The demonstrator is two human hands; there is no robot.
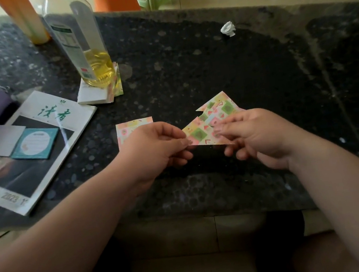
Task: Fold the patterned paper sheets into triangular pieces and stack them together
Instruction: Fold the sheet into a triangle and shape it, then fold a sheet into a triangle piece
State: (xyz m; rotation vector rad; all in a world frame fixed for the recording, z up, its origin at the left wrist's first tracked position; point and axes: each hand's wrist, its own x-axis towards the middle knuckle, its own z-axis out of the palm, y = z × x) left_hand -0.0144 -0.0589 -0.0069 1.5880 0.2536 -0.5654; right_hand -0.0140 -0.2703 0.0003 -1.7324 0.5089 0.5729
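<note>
**Item 1:** folded triangular pieces (205, 127), patterned, being held just above the table (209, 62) at centre. Two points are showing toward 1 o'clock, so one piece is seemingly nesting into another.
- Left hand (152, 146) is pinching the 9 o'clock corner between thumb and fingertips.
- Right hand (254, 134) is gripping the 3 o'clock side, fingers curling over it.

**Item 2:** flat patterned sheet (126, 128), lying at 9 o'clock of the pieces, partly hiding behind the left hand.

**Item 3:** paper stack (117, 84), sitting under the oil bottle (91, 56) at 10 o'clock.

**Step judged:** stacking folded triangles together.

**Next move:** this is calling for sliding the points squarely home, then taking up the flat sheet.
</note>
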